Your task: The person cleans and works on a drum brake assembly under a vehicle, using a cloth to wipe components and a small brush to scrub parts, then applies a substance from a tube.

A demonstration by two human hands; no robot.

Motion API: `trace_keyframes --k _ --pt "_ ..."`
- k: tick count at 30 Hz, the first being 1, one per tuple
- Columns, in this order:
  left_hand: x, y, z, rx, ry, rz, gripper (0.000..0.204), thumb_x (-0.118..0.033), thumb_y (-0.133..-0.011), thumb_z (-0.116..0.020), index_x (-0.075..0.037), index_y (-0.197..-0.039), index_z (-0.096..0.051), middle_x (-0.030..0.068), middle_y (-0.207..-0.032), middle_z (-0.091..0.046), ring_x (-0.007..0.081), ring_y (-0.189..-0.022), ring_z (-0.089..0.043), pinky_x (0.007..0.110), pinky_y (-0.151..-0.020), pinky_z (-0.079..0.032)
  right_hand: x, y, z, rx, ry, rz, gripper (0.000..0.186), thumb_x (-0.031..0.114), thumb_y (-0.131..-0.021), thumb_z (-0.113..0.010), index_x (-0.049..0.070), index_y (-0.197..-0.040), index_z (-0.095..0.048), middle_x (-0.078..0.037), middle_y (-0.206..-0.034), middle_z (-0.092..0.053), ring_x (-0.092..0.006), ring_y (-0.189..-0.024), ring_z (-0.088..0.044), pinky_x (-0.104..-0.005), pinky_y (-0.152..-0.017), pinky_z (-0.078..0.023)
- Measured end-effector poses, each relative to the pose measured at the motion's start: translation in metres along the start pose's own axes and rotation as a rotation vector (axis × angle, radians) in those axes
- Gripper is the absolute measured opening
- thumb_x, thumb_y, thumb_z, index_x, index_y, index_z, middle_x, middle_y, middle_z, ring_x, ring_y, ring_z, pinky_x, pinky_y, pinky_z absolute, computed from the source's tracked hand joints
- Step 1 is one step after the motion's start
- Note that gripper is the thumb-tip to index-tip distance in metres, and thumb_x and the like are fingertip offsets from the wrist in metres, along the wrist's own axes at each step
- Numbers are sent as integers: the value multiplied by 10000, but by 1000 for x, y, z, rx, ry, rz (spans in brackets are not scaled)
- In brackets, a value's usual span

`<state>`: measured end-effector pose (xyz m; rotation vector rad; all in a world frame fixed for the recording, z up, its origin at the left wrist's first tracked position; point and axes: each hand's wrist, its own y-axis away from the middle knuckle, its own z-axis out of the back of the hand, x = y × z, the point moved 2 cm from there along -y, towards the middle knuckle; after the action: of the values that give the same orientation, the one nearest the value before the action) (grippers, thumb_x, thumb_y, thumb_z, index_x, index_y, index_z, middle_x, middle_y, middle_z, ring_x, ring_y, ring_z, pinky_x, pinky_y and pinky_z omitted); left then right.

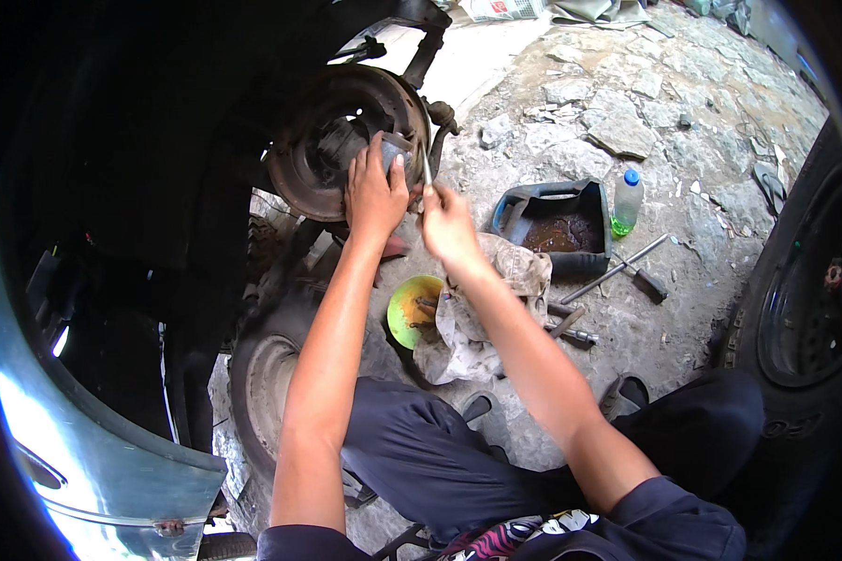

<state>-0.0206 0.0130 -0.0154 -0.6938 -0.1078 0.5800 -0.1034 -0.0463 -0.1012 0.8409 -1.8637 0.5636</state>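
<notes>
Rusty brake drum (341, 140), half-hidden by left hand (374, 192) gripping a grey part (395, 150); right hand (446, 224) clenching thin tool (427, 168).

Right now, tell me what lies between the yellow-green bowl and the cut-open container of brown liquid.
In the head view, a crumpled dirty rag lies between the yellow-green bowl and the container; the right forearm crosses above it.

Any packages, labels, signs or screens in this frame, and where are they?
Plastic bottle: upright on the stone ground right of the cut black container, clear, blue cap, green liquid at the bottom.
Printed white package or paper: top edge, partly cut off, white with red marks.
No signs or screens.
</notes>
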Motion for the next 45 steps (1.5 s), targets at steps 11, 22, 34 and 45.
trace_keyframes --k 11,22,34,45 --pt "5 1 -1 10 17 -24 495 -266 -1012 -545 -23 -1441 -492 240 -1326 -592 437 -1248 -528 493 -1068 -415 2 -5 1 -23 -17 30 318 165 -1049 -473 -85 -1123 -655 -267 -976 -707 -382 -993 -696 -443 -898 -512" --pt "4 0 -2 25 29 -21 523 -239 -988 -562 -9 -1449 -472 230 -1337 -577 422 -1256 -519 495 -1061 -426 -3 2 -6 -89 59 65 311 173 -1050 -464 -61 -1144 -646 -241 -997 -708 -348 -973 -688 -425 -897 -507" --pt "0 1 -1 34 42 -3 504 -226 -1002 -553 -8 -1451 -481 242 -1361 -572 435 -1265 -514 478 -1085 -406 -21 23 -16 -35 -19 -21 305 168 -1050 -451 -51 -1136 -645 -256 -1074 -697 -359 -1064 -673 -433 -954 -490" --pt "1 4 -1 35 28 -4 502 -214 -1000 -552 -2 -1450 -478 242 -1371 -568 432 -1269 -515 478 -1090 -404 -25 12 -9 37 -86 -13 295 256 -1097 -446 23 -1136 -623 45 -550 -440 -87 -412 -383 -289 -385 -277"
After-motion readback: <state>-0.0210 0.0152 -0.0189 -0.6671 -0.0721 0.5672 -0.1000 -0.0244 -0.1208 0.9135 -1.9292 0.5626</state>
